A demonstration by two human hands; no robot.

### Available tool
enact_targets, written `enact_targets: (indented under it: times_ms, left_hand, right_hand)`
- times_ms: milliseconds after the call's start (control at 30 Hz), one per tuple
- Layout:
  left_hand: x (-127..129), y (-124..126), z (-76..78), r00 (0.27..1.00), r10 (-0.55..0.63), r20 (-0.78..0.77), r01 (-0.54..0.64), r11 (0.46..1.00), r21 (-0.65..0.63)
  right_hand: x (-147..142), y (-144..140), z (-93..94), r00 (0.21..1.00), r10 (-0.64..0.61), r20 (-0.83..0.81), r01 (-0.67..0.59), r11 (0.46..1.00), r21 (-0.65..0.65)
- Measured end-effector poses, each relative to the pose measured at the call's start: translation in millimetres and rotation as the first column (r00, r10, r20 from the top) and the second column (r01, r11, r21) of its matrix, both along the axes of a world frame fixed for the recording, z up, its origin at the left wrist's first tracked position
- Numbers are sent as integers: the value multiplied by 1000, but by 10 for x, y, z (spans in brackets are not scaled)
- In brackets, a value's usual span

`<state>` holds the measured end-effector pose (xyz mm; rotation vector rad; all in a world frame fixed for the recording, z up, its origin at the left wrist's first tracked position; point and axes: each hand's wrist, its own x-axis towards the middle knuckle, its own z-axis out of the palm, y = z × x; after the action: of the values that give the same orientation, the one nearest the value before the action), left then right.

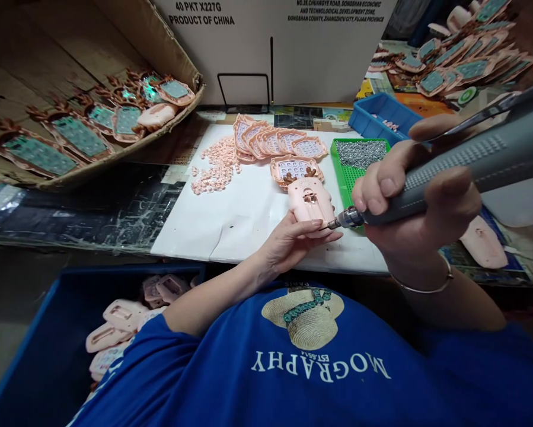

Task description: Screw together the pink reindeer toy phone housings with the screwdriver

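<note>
My left hand (293, 240) is closed around the lower end of a pink plastic toy casing (309, 201) with brown antlers, its battery compartment facing up. My right hand (420, 201) grips a grey power screwdriver (453, 160), fingers wrapped round its body. The screwdriver's bit reaches the casing's lower right edge, close to my left thumb; whether a screw sits under it is hidden. Just beyond the casing lies a pink front shell with a keypad (298, 168). A green basket of small metal screws (359, 153) stands beside it, partly behind my right hand.
Stacked pink shells (275, 141) and a heap of small pink pieces (217, 163) lie on the white sheet (190, 228). A cardboard box (177, 47) holds toys with circuit boards at left. A blue bin (48, 332) with casings stands below. A blue tray (382, 112) sits behind the basket.
</note>
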<state>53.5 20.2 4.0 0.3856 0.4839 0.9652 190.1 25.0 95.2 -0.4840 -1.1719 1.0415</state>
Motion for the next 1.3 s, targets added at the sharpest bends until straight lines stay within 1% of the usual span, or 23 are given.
enact_targets:
  times_ms: [100,167,300,367,567,700,767,833,867,933,1033,1133,1300]
  left_hand:
    - [-3,12,-18,1000,23,10,-23,1000,-8]
    - [-4,13,-21,1000,24,13,-24,1000,-14]
    - [-1,4,-17,999,-24,29,23,1000,5]
    - [0,-1,-12,998,-44,47,43,999,26]
    - [-9,-7,-11,998,-40,38,40,999,1]
    - [-6,3,-11,997,-33,74,34,999,-22]
    - [0,8,0,996,-24,91,28,998,-49]
    - [7,11,19,995,-28,92,35,996,-77]
    - [11,11,30,996,-33,88,41,995,-90]
    - [18,9,54,996,-41,78,50,993,-111]
    - [26,0,88,997,-45,67,54,990,-132]
    - [32,-7,115,998,-40,51,48,986,-160]
    - [33,-6,136,998,-42,42,49,983,-179]
  right_hand:
    - [9,9,34,999,-17,-39,18,1000,12]
    - [7,49,24,998,-47,-37,47,999,7]
    - [-23,189,-78,995,-99,-32,102,989,104]
    - [-40,241,-121,993,-113,-33,116,986,119]
    - [-77,235,-128,995,-75,-60,81,991,102]
    - [-70,187,-97,996,-60,-64,69,986,151]
    - [-59,139,-63,997,-54,-54,60,991,118]
    - [-50,88,-29,999,-50,-23,50,998,35]
    - [-47,69,-19,998,-55,-18,55,998,16]
    - [-46,56,-21,998,-64,-1,64,998,24]
    - [-45,86,-64,997,-73,26,71,994,82]
    - [-34,102,-91,999,-52,-8,53,991,125]
    - [10,30,-47,999,21,46,-22,999,37]
